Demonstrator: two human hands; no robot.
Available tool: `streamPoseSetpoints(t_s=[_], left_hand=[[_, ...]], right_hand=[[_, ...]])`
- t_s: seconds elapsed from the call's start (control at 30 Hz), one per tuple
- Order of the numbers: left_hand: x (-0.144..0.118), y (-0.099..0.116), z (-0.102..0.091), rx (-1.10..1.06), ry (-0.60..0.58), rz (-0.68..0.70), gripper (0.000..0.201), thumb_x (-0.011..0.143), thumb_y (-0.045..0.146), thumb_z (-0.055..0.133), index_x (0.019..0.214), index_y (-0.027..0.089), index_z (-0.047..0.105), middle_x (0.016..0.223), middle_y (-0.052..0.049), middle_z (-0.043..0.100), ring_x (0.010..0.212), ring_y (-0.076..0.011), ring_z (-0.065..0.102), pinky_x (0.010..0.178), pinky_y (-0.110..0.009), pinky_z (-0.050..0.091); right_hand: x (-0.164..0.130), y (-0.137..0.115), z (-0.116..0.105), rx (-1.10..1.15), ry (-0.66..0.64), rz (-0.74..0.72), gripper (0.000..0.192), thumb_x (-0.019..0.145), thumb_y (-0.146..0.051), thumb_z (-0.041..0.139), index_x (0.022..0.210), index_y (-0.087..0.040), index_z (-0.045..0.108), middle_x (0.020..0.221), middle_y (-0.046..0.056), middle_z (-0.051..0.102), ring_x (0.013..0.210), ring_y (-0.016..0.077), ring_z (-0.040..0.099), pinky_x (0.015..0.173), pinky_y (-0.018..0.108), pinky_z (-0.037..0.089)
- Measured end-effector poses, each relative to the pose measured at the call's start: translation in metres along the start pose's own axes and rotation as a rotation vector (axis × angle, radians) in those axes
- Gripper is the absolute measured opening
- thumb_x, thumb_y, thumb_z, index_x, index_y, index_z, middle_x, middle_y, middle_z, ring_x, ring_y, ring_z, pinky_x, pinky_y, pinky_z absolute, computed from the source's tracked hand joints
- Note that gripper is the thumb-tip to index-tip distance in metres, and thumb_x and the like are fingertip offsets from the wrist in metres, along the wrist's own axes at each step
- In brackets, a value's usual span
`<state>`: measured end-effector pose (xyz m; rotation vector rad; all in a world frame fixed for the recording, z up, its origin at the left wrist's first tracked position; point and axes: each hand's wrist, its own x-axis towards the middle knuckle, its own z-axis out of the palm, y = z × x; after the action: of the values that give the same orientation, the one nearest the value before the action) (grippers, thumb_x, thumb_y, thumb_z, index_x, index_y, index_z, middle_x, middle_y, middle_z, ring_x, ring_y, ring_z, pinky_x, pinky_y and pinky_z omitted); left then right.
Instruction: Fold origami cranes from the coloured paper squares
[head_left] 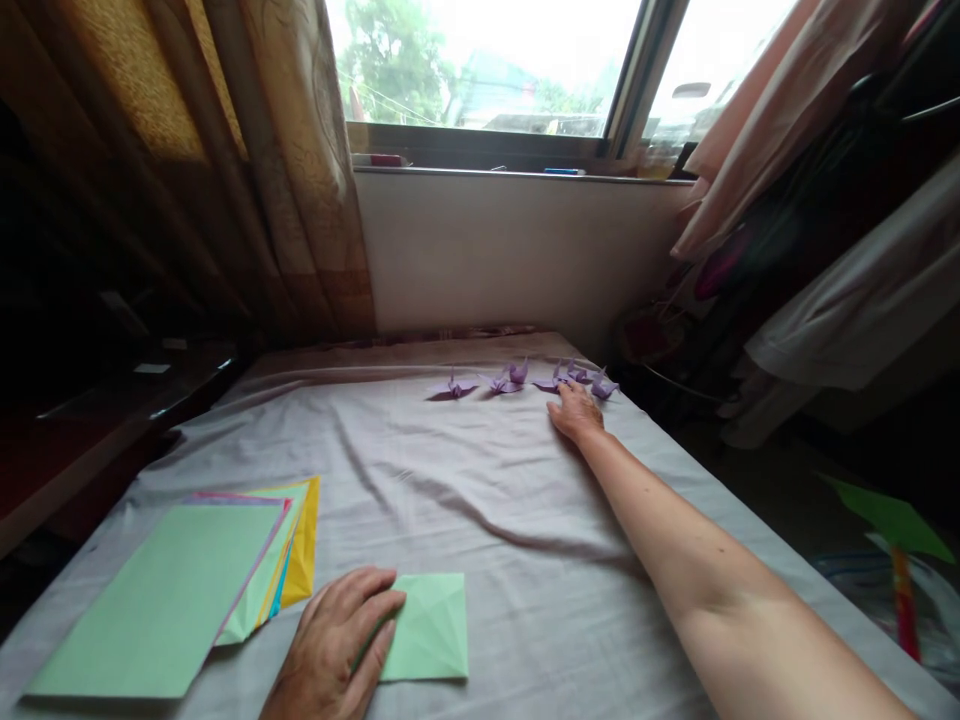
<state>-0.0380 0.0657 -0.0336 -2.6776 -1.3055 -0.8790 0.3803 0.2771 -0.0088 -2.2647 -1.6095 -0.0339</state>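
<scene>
My left hand [341, 640] is low in the middle, its fingers curled over the left edge of a small light-green folded paper square [429, 628] that lies on the cloth. Crease lines cross the square. My right arm stretches to the far right of the table, where my right hand [577, 410] has its fingertips closed at a purple paper crane [551, 384]. The grip itself is partly hidden behind the hand. More purple cranes stand around it: one crane [604, 386] just right of the hand, another crane [517, 373] to the left, and a crane [453, 388] farthest left.
A stack of coloured paper, light-green sheet [165, 600] on top and yellow paper [304, 545] beneath, lies at left on the white cloth [480, 480]. A curtain [300, 150] and window stand behind. Hanging clothes [862, 290] and a plastic bag [855, 590] are at right.
</scene>
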Motion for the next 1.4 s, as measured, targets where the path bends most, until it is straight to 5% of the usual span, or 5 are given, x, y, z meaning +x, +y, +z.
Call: streamPoseSetpoints(t_s=[0.63,0.87,1.13,1.4], left_hand=[[0.006,-0.004,-0.003,0.075,0.060,0.121,0.025,0.092,0.038,0.055,0.111,0.028,0.067,0.112,-0.002,0.072,0.103,-0.0174,0.067,0.090,-0.027,0.055],[0.005,-0.003,-0.003,0.098,0.052,0.125,0.025,0.093,0.039,0.053,0.111,0.028,0.067,0.112,-0.002,0.072,0.103,-0.0178,0.067,0.089,-0.028,0.056],[0.005,-0.004,-0.003,0.083,0.038,0.117,0.024,0.093,0.038,0.054,0.109,0.028,0.067,0.111,-0.002,0.072,0.103,-0.0181,0.068,0.089,-0.029,0.056],[0.008,0.000,-0.006,0.084,0.027,0.108,0.024,0.093,0.038,0.054,0.111,0.029,0.066,0.111,-0.002,0.072,0.103,-0.0182,0.068,0.088,-0.030,0.056]], right_hand=[[0.022,0.000,0.010,-0.080,-0.015,-0.082,0.047,0.088,-0.030,0.051,0.133,-0.017,0.055,0.144,0.011,0.049,0.124,0.0297,0.047,0.101,0.040,0.041],[0.011,-0.009,0.005,-0.076,0.091,-0.069,0.041,0.089,-0.026,0.046,0.126,-0.018,0.063,0.139,0.014,0.051,0.121,0.0318,0.048,0.098,0.043,0.042],[0.018,-0.050,0.013,-0.056,0.084,-0.280,0.036,0.087,-0.027,0.052,0.120,-0.026,0.067,0.144,0.008,0.049,0.126,0.0281,0.045,0.100,0.040,0.040],[0.027,-0.041,0.013,-0.032,0.076,-0.385,0.040,0.084,-0.021,0.052,0.120,-0.017,0.069,0.130,0.011,0.063,0.120,0.0296,0.052,0.102,0.043,0.042]])
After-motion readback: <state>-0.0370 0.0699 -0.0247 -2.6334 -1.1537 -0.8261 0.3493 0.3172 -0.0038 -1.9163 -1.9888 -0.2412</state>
